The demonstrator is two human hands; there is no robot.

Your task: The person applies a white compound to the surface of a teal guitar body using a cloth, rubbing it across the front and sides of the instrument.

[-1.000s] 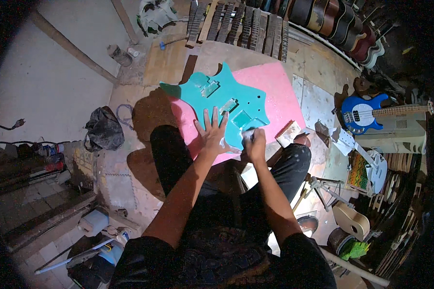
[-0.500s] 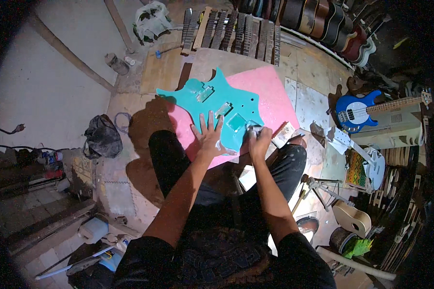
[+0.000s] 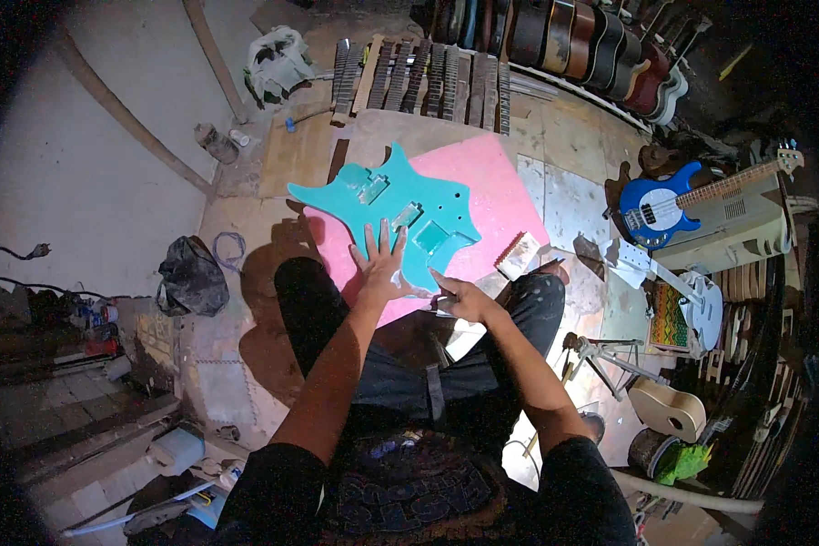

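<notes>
A turquoise electric guitar body point(image 3: 343, 202) with cut-out cavities and small holes lies on a pink sheet point(image 3: 500, 187) in front of my crossed legs. My left hand point(image 3: 381, 267) rests flat on the body's lower part, fingers spread, with whitish dust on the skin. At the body's near right edge is my right hand point(image 3: 467, 298), its index finger stretched onto the rim. The other fingers curl below the edge, beside something pale; what they hold is hidden. A pale block with a reddish-brown toothed edge point(image 3: 518, 257) lies near my right knee.
Guitar necks point(image 3: 423, 82) lie in a row at the far side, with several guitar bodies point(image 3: 591, 41) behind. To the right are a blue bass guitar point(image 3: 662, 212), a metal stand point(image 3: 605, 358) and a small acoustic guitar body point(image 3: 669, 411). A black plastic bag point(image 3: 194, 276) sits left.
My right hand has moved from the body's top surface near the square cavity down to its near edge. My left hand stays on the body. The whole view has shifted slightly.
</notes>
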